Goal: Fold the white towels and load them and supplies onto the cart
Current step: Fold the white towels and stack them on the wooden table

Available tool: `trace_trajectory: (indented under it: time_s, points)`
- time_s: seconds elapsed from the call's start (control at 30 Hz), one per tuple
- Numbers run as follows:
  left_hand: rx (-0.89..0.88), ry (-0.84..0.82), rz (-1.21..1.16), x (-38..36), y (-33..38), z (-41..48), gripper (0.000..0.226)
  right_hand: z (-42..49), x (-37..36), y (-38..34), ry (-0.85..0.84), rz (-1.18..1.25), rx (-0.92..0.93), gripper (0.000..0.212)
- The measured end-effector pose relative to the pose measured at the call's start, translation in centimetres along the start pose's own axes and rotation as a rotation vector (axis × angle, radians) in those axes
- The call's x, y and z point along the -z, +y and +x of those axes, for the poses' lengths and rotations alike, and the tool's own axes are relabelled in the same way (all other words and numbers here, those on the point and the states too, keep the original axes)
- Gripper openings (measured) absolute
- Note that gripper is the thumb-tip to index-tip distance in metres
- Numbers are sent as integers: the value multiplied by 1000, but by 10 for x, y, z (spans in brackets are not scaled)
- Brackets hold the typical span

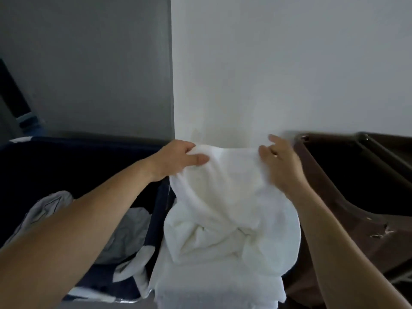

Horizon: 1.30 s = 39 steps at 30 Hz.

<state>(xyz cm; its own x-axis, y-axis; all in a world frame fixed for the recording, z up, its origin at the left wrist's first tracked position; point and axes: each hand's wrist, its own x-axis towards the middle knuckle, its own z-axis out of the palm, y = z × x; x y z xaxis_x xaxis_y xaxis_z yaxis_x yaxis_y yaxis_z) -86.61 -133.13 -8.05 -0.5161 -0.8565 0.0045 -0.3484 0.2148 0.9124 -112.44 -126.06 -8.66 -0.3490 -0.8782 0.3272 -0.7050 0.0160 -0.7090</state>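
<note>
A white towel [231,197] hangs crumpled in front of me, its top edge stretched between both hands. My left hand [178,158] pinches the towel's upper left corner, thumb on the near side. My right hand [277,162] grips the upper right corner with curled fingers. The towel's lower part bunches in folds over more white cloth [214,284] below it. A brown cart [347,186] with a dark open top stands at the right, close beside my right forearm.
A dark blue fabric bin [66,166] at the left holds grey and white crumpled linen [131,237]. A white wall corner [223,74] rises straight ahead, with a grey wall [89,63] left of it.
</note>
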Motion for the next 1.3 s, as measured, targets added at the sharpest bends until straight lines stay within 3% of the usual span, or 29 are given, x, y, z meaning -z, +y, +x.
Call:
trace_trajectory:
  time_s: [0.07,0.13,0.2,0.3,0.47,0.63,0.73,0.8,0.87,0.93,1.03,1.13,1.23,1.3]
  points:
    - [-12,-146,211,-18,7,2,32,-26,-25,-15,-285,154,84,35]
    - [-46,-247,323,-32,8,2,23,-46,-41,-21,-534,355,14,30]
    - [-46,-280,325,-36,1,-3,18,-59,-49,-13,-572,433,-61,37]
    - [30,-267,244,-36,-25,-14,15,-67,-49,5,-370,449,-80,42]
    - [136,-141,16,-33,-73,-36,13,-39,-10,40,160,420,-123,45]
    - [107,3,15,-17,-66,-34,44,-23,-1,83,273,16,-183,41]
    - [7,8,264,-29,-42,-19,41,-29,-13,75,159,-42,-92,33]
    - [-69,-17,348,-47,-22,-10,35,-39,-23,49,-93,209,36,34]
    - [-167,-30,339,-65,-3,-4,27,-51,-35,29,-396,480,50,31]
    - [-206,-29,313,-74,3,0,23,-57,-43,23,-494,559,-30,31]
    - [-44,-137,210,-69,-11,0,37,-50,-30,25,-289,476,-37,44]
    - [142,-239,122,-67,-34,-3,58,-35,-8,19,-48,697,-10,48]
    - [176,-180,-22,-66,-53,-6,41,-19,14,21,153,839,-11,39]
    - [158,-69,-57,-56,-59,-9,34,-7,26,34,257,747,-54,43]
